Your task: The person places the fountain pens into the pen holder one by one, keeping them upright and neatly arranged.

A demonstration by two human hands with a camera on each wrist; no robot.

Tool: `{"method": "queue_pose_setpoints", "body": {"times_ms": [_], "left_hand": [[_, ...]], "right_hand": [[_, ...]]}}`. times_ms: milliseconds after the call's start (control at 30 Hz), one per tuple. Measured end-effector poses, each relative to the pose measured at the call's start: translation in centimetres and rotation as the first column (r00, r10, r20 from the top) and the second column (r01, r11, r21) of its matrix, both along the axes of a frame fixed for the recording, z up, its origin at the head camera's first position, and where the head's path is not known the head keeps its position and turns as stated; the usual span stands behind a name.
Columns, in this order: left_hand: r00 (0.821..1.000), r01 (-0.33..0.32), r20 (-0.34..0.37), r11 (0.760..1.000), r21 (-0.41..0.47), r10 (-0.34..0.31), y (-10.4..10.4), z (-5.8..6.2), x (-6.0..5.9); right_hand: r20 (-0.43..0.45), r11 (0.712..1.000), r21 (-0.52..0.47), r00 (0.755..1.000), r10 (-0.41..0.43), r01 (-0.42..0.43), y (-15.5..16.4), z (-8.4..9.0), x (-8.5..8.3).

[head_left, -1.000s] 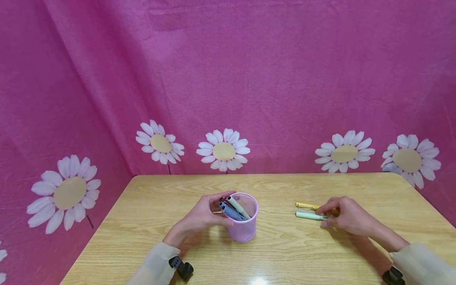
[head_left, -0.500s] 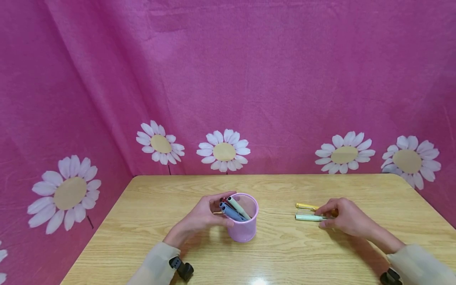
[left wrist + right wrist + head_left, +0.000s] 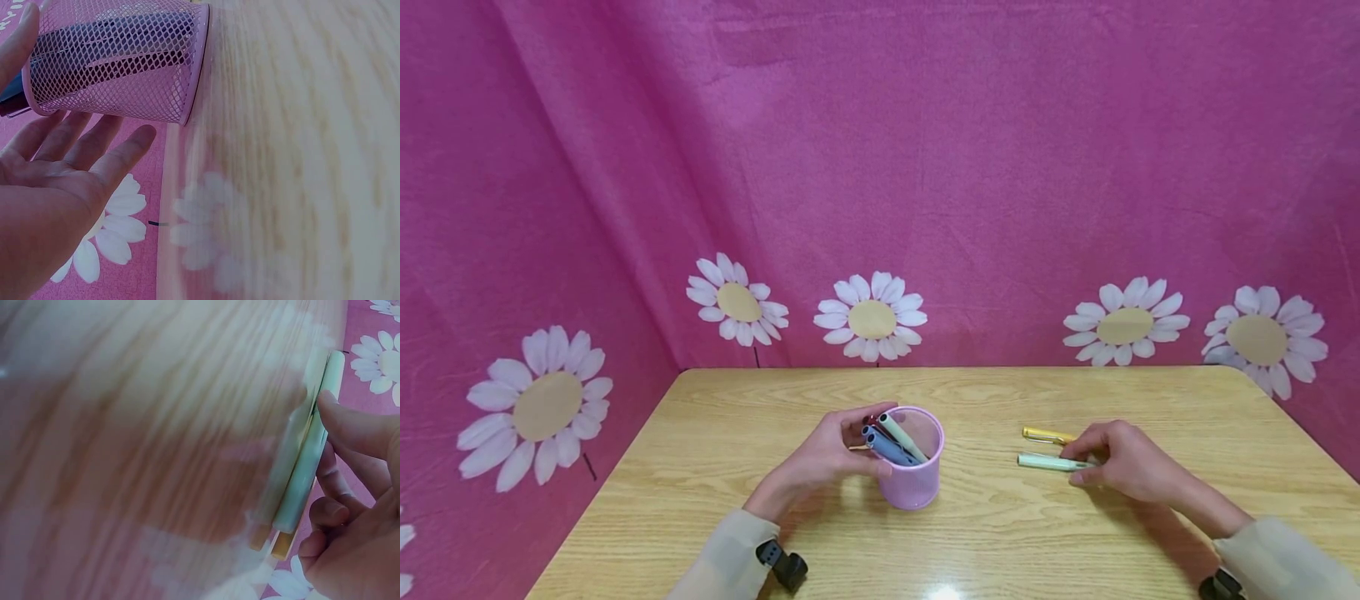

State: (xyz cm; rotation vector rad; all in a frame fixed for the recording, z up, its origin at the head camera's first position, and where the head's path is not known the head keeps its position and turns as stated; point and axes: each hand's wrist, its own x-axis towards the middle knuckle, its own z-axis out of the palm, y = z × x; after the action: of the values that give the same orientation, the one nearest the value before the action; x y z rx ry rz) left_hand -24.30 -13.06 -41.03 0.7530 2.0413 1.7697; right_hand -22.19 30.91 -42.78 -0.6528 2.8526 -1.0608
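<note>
A lilac mesh pen cup (image 3: 912, 490) stands on the table with several pens (image 3: 891, 446) leaning in it, blue, pale green and dark red among them. My left hand (image 3: 827, 450) holds the cup from its left side, thumb in front and fingers behind; the left wrist view shows those fingers (image 3: 115, 153) fairly straight along the mesh. Over to the right, my right hand (image 3: 1131, 467) pinches a mint-green pen (image 3: 1043, 462) between thumb and fingertips, low over the tabletop. A yellow pen (image 3: 1045, 435) lies just behind it, its right end hidden by the hand.
The wooden table (image 3: 760, 392) reaches back to a pink curtain (image 3: 985, 183) printed with large white daisies. Another stretch of the cloth closes off the left side. A black wrist device (image 3: 782, 567) sits at the left sleeve.
The mint-green pen has shifted slightly left and nearer, away from the yellow pen, along with my right hand. My left hand and the cup have stayed in place.
</note>
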Motion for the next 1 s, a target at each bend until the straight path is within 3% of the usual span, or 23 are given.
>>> {"method": "queue_pose_setpoints", "body": {"times_ms": [533,1000], "left_hand": [[1.0,0.007,0.001,1.0,0.015,-0.007,0.0,0.1,0.1],[1.0,0.004,0.008,1.0,-0.004,-0.004,0.0,0.1,0.1]], "right_hand": [[0.076,0.997,-0.069,0.997,0.028,-0.023,-1.3,-0.1,0.4],[0.099,0.991,-0.136,0.995,0.0,0.014,-2.7,-0.1,0.8]]}}
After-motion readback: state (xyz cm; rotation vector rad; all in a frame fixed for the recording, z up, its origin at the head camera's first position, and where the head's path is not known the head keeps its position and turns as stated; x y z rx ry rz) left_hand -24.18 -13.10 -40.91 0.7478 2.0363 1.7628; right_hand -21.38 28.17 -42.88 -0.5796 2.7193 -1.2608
